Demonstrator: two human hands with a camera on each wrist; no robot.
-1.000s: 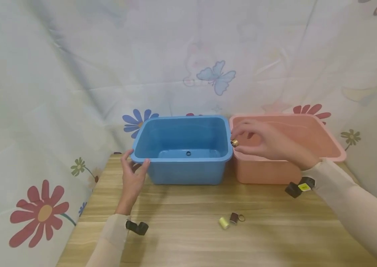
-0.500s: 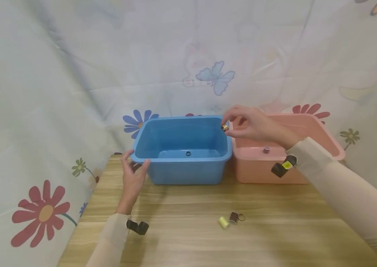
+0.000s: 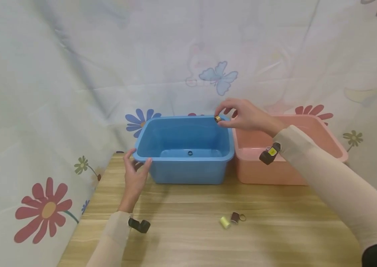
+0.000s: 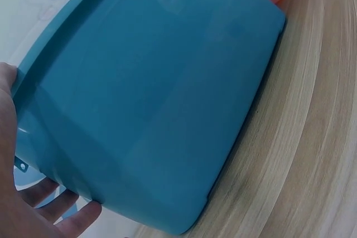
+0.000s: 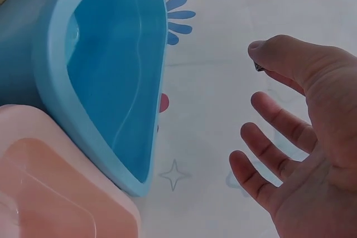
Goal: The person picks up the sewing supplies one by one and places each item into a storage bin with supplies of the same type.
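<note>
My right hand (image 3: 241,115) pinches a small gold ring (image 3: 217,119) between thumb and fingertips, above the back right part of the blue tub (image 3: 188,172). In the right wrist view only a dark sliver of the ring (image 5: 258,66) shows under the thumb; the other fingers are spread. My left hand (image 3: 135,180) holds the blue tub by its front left corner, thumb at the front rim. In the left wrist view its fingers (image 4: 81,220) touch the tub's side. A small dark ring (image 3: 189,153) lies on the tub's floor.
A pink tub (image 3: 268,172) stands right of the blue one, partly covered by the right arm. On the wooden table (image 3: 181,237) lie a yellow thread spool (image 3: 224,222), a dark brown spool (image 3: 235,217) and a thin ring (image 3: 242,217). A patterned curtain (image 3: 161,55) hangs behind.
My right hand has moved left and up from the pink tub to above the blue tub, carrying the gold ring. The left hand stays at the blue tub's corner.
</note>
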